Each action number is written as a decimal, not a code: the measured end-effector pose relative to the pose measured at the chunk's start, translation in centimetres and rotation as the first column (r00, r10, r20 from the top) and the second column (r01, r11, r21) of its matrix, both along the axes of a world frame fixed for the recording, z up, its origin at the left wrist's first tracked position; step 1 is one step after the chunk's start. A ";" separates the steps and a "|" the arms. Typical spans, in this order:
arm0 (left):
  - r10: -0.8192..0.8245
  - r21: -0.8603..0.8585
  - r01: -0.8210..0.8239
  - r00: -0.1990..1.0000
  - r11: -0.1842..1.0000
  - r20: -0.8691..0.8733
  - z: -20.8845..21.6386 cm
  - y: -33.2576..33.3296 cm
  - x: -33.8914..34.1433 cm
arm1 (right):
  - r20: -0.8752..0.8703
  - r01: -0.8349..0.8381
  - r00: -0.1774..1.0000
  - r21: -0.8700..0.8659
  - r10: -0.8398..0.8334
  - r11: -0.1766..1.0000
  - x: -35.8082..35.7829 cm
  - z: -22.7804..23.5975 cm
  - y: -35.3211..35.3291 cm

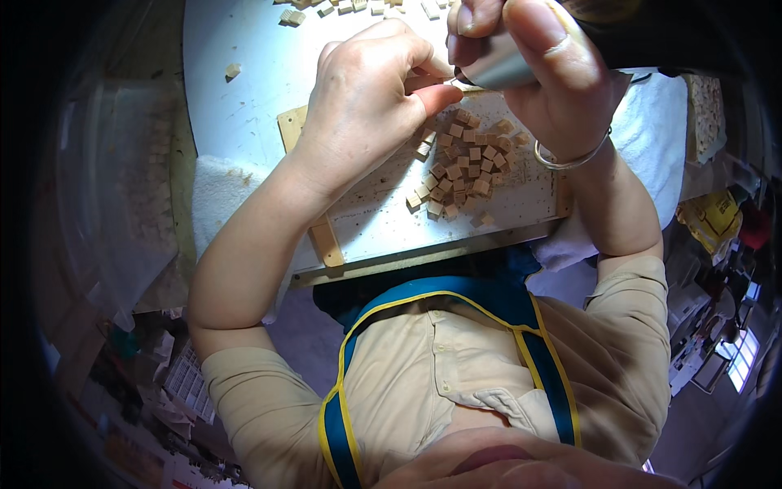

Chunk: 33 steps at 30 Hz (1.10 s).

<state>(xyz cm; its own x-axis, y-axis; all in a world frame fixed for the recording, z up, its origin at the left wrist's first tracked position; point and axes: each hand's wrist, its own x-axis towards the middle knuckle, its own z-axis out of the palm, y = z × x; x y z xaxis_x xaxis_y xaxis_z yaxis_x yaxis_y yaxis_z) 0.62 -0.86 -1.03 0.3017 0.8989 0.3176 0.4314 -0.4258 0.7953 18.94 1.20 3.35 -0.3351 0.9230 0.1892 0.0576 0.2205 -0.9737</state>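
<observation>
Over the white work board point(383, 232), my left hand point(366, 102) is closed in a pinch, thumb and forefinger meeting beside the tool's tip. What they pinch is too small and hidden to make out. My right hand point(562, 77) wraps round a tool point(498, 65) with a tapered silver nose and a dark body; its exact kind does not show. The nose points left, close to my left fingertips. Just below both hands lies a loose pile of small light-brown wooden cubes point(468, 167), several of them touching or resting on one another.
More wooden cubes point(350, 6) are scattered at the far edge, with a single cube point(233, 71) at far left. Wooden strips point(326, 242) edge the board. White towels point(652, 134) lie at both sides. A clear plastic bag point(122, 196) hangs left; a yellow package point(710, 220) sits right.
</observation>
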 end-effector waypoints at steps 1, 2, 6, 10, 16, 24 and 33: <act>0.000 0.010 0.000 1.000 1.000 -0.004 0.0 0.0 -0.1 | 0.069 0.050 0.997 -0.088 -0.044 0.995 -0.7 2.0 -0.6; 0.006 0.014 -0.005 1.000 1.000 -0.006 0.0 0.0 -0.1 | 0.229 -0.017 0.973 0.173 -0.024 0.985 -0.5 1.5 -0.1; 0.021 0.035 -0.021 1.000 0.999 -0.017 -0.1 -0.1 0.0 | 0.310 -0.054 0.935 0.605 -0.173 0.795 -0.2 0.2 0.9; -0.009 -0.011 0.009 1.000 1.000 0.026 0.1 0.0 0.1 | -0.369 0.114 0.927 0.106 -0.067 0.988 -0.6 -0.7 0.4; -0.214 0.101 0.220 0.975 0.970 -0.065 1.8 -0.5 -1.8 | -0.692 0.081 0.717 0.199 0.082 0.977 1.4 2.4 3.5; 0.177 0.207 -0.136 0.965 0.969 -0.195 2.2 2.4 -3.4 | -0.609 0.125 0.793 0.221 0.037 0.967 1.8 1.0 4.1; 0.166 0.343 -0.068 0.950 0.937 -0.265 1.0 3.2 -2.8 | -0.739 0.023 0.667 0.141 0.090 0.990 0.4 1.5 3.2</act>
